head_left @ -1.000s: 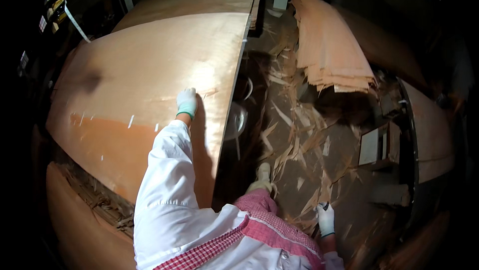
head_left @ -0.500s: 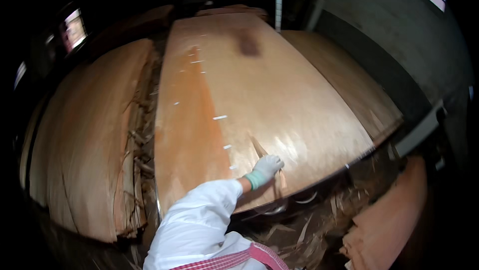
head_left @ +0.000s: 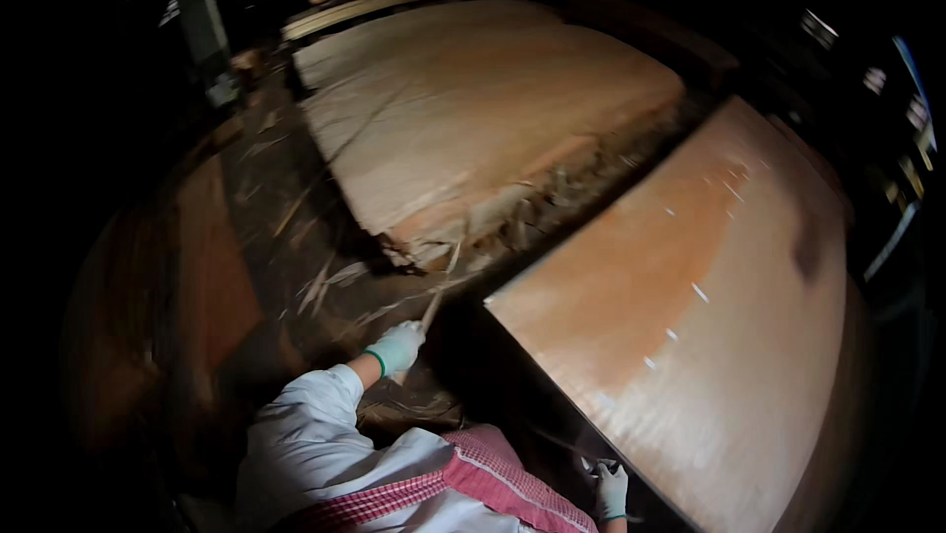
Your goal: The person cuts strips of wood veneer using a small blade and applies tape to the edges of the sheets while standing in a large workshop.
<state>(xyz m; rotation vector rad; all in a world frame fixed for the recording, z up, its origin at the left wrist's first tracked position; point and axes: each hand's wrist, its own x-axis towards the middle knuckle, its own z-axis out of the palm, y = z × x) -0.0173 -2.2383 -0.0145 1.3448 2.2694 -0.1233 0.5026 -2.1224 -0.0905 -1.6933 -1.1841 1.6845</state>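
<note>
My left hand (head_left: pixel 398 347), in a whitish glove with a green cuff, is closed around a narrow strip of wood veneer (head_left: pixel 432 307). The strip points up and away from the fist, over the littered floor left of the table. Low in the view, my right hand (head_left: pixel 612 490), gloved too, is beside the table's near edge. Its fingers are curled at a small dark and shiny object (head_left: pixel 593 465) whose kind I cannot make out. Across the table lies a large veneer sheet (head_left: pixel 759 375), orange-brown on its left part and paler on the right, with short white tape pieces (head_left: pixel 701 293) along the colour line.
A tall stack of veneer sheets (head_left: pixel 473 90) with ragged edges stands ahead, left of the table. Veneer scraps (head_left: pixel 315 287) litter the floor. Reddish-brown sheets (head_left: pixel 212 267) lean or lie at the far left. A post (head_left: pixel 202 21) rises at the upper left.
The view has swung left. My left hand has carried the veneer strip off the sheet, past the table's edge and over the floor. My right hand has come into view.
</note>
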